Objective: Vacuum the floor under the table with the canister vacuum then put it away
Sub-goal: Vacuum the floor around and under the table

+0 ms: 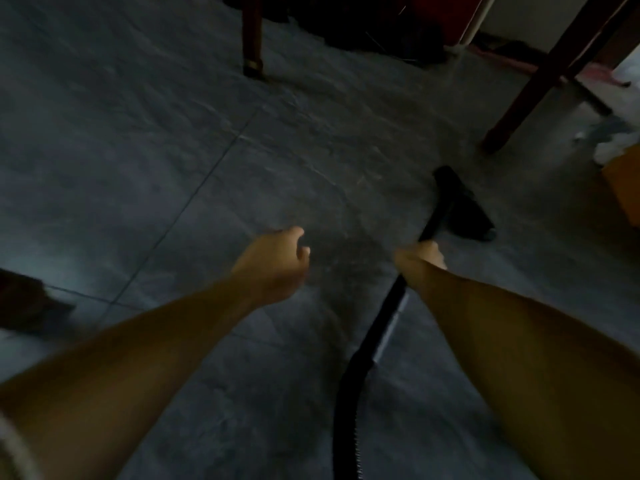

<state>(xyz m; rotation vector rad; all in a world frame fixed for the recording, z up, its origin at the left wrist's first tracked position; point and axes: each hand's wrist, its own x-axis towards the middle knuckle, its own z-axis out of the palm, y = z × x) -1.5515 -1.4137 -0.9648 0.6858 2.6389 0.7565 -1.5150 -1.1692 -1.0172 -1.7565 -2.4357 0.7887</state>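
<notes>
Vacuum wand [437,216] gripped by right hand [420,255]; left hand [277,261] loosely curled, holding nothing.
Floor head [462,204] sits on the grey floor [138,133] just short of one wooden leg [554,71]; another leg [252,32] stands beyond.

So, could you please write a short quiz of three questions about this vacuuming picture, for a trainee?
1. True or false: the left hand grips the vacuum wand.
2. Which hand holds the wand? A) left B) right C) both
3. Fill in: the floor nozzle rests on the ____ , near a wooden table leg.

Key: 1 false, it is loosely curled and holds nothing. 2 B, the right hand. 3 floor; the hose trails back toward the person.
</notes>
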